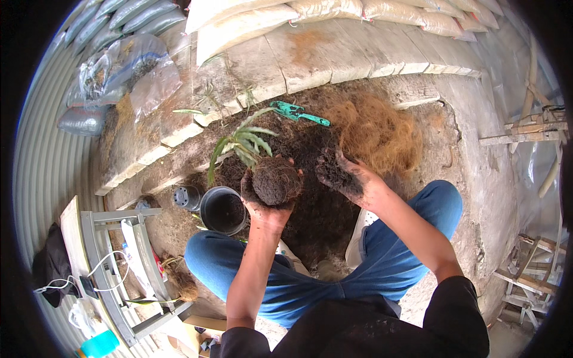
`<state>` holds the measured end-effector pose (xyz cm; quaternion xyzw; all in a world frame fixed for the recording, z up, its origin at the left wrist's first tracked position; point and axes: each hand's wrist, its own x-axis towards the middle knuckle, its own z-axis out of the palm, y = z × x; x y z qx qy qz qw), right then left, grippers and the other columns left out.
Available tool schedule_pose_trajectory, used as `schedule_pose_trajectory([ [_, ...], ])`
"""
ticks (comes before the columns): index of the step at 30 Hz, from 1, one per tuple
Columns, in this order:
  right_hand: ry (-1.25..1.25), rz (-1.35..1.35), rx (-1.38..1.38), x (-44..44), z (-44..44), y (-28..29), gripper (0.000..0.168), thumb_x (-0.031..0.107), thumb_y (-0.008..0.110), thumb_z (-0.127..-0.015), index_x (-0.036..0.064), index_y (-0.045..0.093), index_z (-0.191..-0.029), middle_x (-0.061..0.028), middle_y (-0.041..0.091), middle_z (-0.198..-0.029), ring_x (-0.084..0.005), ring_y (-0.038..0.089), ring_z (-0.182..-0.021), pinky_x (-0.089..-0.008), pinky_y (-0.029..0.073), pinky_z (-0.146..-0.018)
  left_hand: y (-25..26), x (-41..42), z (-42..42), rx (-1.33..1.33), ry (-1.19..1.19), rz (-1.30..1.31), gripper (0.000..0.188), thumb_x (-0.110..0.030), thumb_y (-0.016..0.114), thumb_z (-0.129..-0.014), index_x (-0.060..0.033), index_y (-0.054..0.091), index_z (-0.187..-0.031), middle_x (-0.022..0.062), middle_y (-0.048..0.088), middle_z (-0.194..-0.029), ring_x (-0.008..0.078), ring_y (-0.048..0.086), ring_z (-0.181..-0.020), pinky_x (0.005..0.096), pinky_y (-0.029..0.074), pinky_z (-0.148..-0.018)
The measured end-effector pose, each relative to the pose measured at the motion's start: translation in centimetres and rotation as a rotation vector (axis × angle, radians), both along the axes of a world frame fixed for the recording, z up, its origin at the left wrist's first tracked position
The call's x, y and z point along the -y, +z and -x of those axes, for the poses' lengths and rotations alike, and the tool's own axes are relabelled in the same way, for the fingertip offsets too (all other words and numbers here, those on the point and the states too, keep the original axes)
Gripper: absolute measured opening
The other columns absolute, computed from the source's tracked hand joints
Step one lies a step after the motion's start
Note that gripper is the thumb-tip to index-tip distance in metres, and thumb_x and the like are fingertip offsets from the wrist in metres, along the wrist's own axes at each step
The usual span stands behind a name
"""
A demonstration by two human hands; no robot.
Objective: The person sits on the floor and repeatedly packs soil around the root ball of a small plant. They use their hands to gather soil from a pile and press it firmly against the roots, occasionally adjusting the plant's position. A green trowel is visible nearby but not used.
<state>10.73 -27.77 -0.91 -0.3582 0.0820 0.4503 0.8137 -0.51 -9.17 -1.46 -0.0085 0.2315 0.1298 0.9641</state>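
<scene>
My left hand [269,215] cups a round ball of dark soil and roots [276,181] from below. A plant with long green leaves [246,138] leans out from the far left side of that ball. To the right, my right hand [368,184] is palm up, with a clump of loose dark soil [339,173] in its soiled fingers. The two hands are apart, above a heap of dark soil [313,223] on the ground. A black plastic pot [223,210] stands just left of my left wrist, its mouth facing up.
A green hand trowel [300,113] lies beyond the soil, beside a pile of brown coconut fibre [380,132]. A smaller black pot [187,198] lies near the larger one. Concrete slabs [309,67] edge the far side. A grey stool [130,268] is at the left.
</scene>
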Motion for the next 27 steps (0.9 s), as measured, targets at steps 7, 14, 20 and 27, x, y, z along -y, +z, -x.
schedule_pose_trajectory([
  [7, 0.048, 0.159, 0.080, 0.1, -0.3, -1.3, 0.035, -0.005, 0.056, -0.090, 0.000, 0.055, -0.125, -0.0125, 0.062, -0.120, -0.0251, 0.063, -0.109, -0.0394, 0.055, -0.099, -1.2, -0.3, -0.3, -0.196, 0.057, -0.030, 0.050, -0.047, 0.043, -0.088, -0.0113, 0.060, -0.118, 0.0151, 0.065, -0.114, 0.0393, 0.061, -0.109, 0.0613, 0.045, -0.096],
  [14, 0.022, 0.081, 0.107, -0.2, 0.1, 0.4, 0.044, -0.011, 0.058, -0.086, -0.002, 0.054, -0.129, -0.0145, 0.062, -0.121, -0.0265, 0.062, -0.111, -0.0378, 0.053, -0.101, -1.8, 0.3, -0.2, -0.038, -0.027, -0.211, 0.048, -0.046, 0.050, -0.088, -0.0103, 0.060, -0.119, 0.0159, 0.065, -0.113, 0.0367, 0.062, -0.107, 0.0568, 0.050, -0.091],
  [20, -0.054, 0.076, 0.017, -0.1, 0.1, 1.8, 0.038, -0.005, 0.058, -0.090, -0.004, 0.054, -0.128, -0.0147, 0.061, -0.124, -0.0260, 0.062, -0.113, -0.0391, 0.053, -0.101, -1.6, 0.8, -0.5, -0.174, 0.050, -0.322, 0.046, -0.049, 0.047, -0.093, -0.0124, 0.060, -0.118, 0.0092, 0.066, -0.112, 0.0303, 0.062, -0.106, 0.0473, 0.049, -0.095],
  [27, -0.033, 0.108, 0.045, 0.1, -0.2, 0.1, 0.029, 0.006, 0.057, -0.096, 0.000, 0.056, -0.125, -0.0125, 0.061, -0.120, -0.0253, 0.063, -0.110, -0.0403, 0.054, -0.099, -0.4, 2.1, -0.4, -0.212, 0.063, -0.364, 0.046, -0.047, 0.047, -0.095, -0.0129, 0.057, -0.124, 0.0085, 0.062, -0.120, 0.0298, 0.060, -0.110, 0.0469, 0.047, -0.096],
])
